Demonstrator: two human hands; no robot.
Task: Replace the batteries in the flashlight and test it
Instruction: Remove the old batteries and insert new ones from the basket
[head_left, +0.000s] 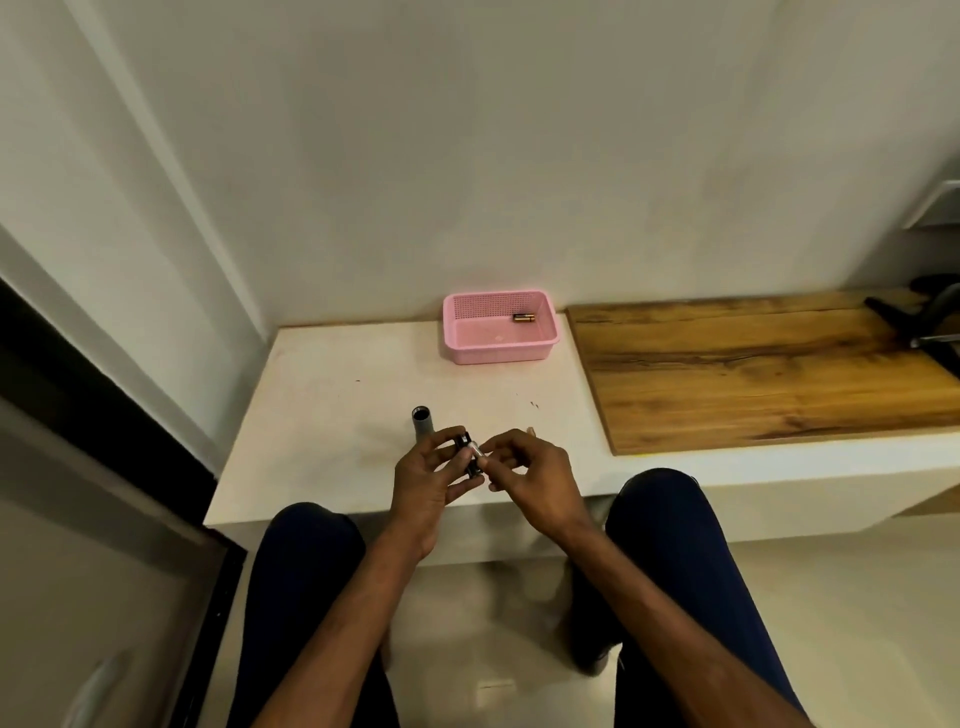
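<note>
The grey flashlight tube (423, 423) stands on the white ledge (332, 395) with its open end up, just behind my left hand (426, 483). That hand grips a small black battery holder (464, 452) above the ledge's front edge. My right hand (530, 480) pinches a silvery battery (476, 450) against the holder with thumb and forefinger. Whether the battery sits in a slot or only touches the holder is hidden by the fingers. One more battery (524, 318), gold and black, lies in the pink basket (498, 343) at the back of the ledge.
A wooden board (753, 369) covers the ledge to the right, with a black-handled metal object (919, 322) at its far right end. The wall rises directly behind the basket. My knees in dark trousers flank the ledge's front edge.
</note>
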